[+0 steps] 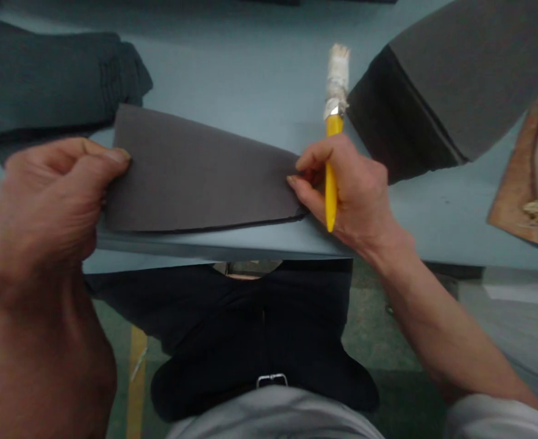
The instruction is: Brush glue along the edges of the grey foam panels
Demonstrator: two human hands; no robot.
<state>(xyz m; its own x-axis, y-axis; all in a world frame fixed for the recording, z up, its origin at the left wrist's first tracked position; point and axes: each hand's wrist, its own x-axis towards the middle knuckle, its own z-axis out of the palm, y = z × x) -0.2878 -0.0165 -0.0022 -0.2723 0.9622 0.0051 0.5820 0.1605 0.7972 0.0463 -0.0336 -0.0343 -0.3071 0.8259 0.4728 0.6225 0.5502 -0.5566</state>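
Item: folded sheet [200,174], is lying mid-frame on the surface [251,73]. The left hand [44,213] grip is pinching its left end. The right hand [351,195] is pinching the right corner while also clasping a brush [333,131]. Judged best: keeping edges flush, bristles clear.

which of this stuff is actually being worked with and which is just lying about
In hand:
grey sheet, pinched at its ends by the left hand and right hand
yellow brush, tucked in the right hand's grip

Lying about, untouched, on the blue table:
stack of grey sheets, far right
dark folded cloth, far left
brown board, right edge
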